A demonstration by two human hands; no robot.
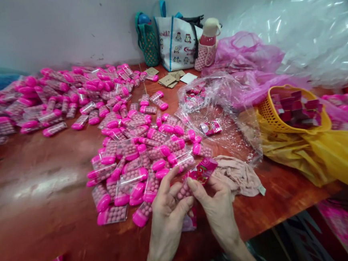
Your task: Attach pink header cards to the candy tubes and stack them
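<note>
Near the table's front edge, my left hand [168, 211] is closed around a small clear candy box [184, 191] full of pink balls. My right hand [217, 205] pinches a glossy pink printed sleeve [205, 170] at the box's upper end. Whether the box is inside the sleeve or only against it I cannot tell. Another pink printed piece [190, 221] shows below, between my wrists. Just beyond my hands spreads a pile of similar candy boxes [133, 176] with bright pink caps. A crumpled pale cloth [240, 177] lies to the right of my right hand.
A larger heap of candy boxes [53, 91] lies back left. Right of centre is a clear plastic bag [230, 122] with printed sleeves. A yellow basket [294, 127] of sleeves stands on yellow plastic [320, 151]. A tote bag [176, 44] and bottle [207, 43] stand by the wall.
</note>
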